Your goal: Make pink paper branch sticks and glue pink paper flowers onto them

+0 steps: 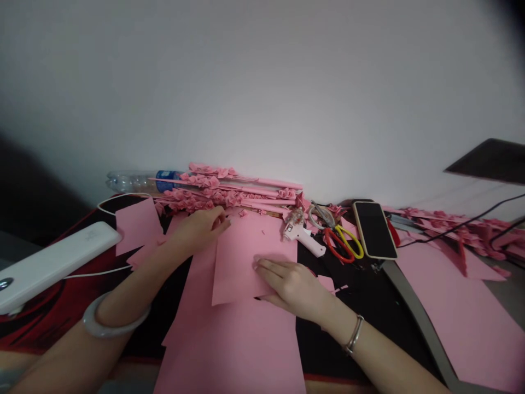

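A pale pink paper sheet (241,268) lies on top of larger pink paper (229,350) in front of me. My left hand (203,229) is over its upper left corner, fingers bent and a small gap showing between the fingertips and thumb. Nothing shows between them. On the sheet's lower right part rests my right hand (291,284). Its fingers are together on top and the thumb is at the lower edge, holding the sheet; the palm hides that corner. Just right of the sheet lies a white glue gun (305,239).
Pink paper flowers (217,197) and a plastic bottle (137,180) lie along the wall. Scissors with red and yellow handles (342,246) sit beside a phone (375,230). A white elongated device (61,262) stands left; more pink paper (459,312) lies right, near black cables (463,219).
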`<action>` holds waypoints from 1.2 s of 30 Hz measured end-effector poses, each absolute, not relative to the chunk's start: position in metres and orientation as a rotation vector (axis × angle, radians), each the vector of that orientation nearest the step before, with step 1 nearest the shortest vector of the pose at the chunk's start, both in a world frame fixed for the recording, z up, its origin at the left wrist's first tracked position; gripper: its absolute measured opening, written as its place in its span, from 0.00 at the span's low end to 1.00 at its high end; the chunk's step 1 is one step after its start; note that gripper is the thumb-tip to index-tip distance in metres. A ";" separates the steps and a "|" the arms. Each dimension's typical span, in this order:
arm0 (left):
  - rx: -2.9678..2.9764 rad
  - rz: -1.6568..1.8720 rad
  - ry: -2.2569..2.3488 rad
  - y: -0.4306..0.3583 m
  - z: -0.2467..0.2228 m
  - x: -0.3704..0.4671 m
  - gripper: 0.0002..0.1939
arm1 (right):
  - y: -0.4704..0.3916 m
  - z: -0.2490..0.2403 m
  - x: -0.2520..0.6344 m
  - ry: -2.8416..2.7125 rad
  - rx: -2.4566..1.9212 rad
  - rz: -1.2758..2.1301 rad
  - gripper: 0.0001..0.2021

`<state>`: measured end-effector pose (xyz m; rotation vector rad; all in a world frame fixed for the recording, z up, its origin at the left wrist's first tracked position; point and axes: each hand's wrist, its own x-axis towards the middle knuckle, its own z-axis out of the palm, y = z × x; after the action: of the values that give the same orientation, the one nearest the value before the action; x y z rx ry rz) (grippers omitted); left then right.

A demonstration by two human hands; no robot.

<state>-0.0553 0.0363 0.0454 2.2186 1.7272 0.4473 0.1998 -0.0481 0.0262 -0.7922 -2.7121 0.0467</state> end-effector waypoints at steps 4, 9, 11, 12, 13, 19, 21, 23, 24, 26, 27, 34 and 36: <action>2.193 0.599 1.811 0.037 0.046 -0.058 0.15 | -0.043 0.029 0.205 -2.625 -0.823 0.000 0.17; 2.039 1.054 1.882 0.037 0.044 -0.058 0.17 | -0.031 0.034 0.225 -2.211 -1.125 -0.145 0.20; 1.972 1.123 1.863 0.036 0.044 -0.056 0.16 | -0.023 0.039 0.237 -2.007 -1.245 -0.254 0.18; 1.954 1.115 1.833 0.035 0.043 -0.055 0.16 | -0.019 0.042 0.243 -1.906 -1.311 -0.279 0.17; 1.942 1.099 1.800 0.035 0.043 -0.053 0.15 | -0.014 0.045 0.249 -1.814 -1.387 -0.268 0.16; 1.953 0.985 1.664 0.031 0.036 -0.041 0.15 | 0.005 0.058 0.273 -1.292 -1.438 -0.137 0.13; 1.953 0.979 1.636 0.030 0.032 -0.038 0.16 | 0.007 0.059 0.276 -1.249 -1.386 -0.207 0.15; 1.886 0.987 1.590 0.029 0.028 -0.037 0.17 | 0.006 0.058 0.275 -1.299 -1.375 -0.302 0.16; 1.793 1.000 1.535 0.030 0.026 -0.037 0.17 | 0.004 0.057 0.272 -1.373 -1.372 -0.327 0.17; 1.537 1.017 1.378 0.033 0.022 -0.037 0.18 | -0.002 0.055 0.265 -1.618 -1.317 -0.329 0.21; 1.414 1.008 1.294 0.034 0.020 -0.036 0.19 | -0.006 0.053 0.260 -1.775 -1.255 -0.315 0.23; 1.113 1.020 1.085 0.042 0.020 -0.038 0.37 | -0.044 0.039 0.211 -2.603 -0.834 -0.176 0.28; 1.039 1.029 1.083 0.043 0.019 -0.043 0.36 | -0.052 0.036 0.203 -2.677 -0.829 -0.121 0.26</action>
<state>-0.0429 0.0427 0.0192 1.0393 1.0827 1.0289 0.2029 -0.0522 0.0361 -0.8292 -2.6765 -0.1206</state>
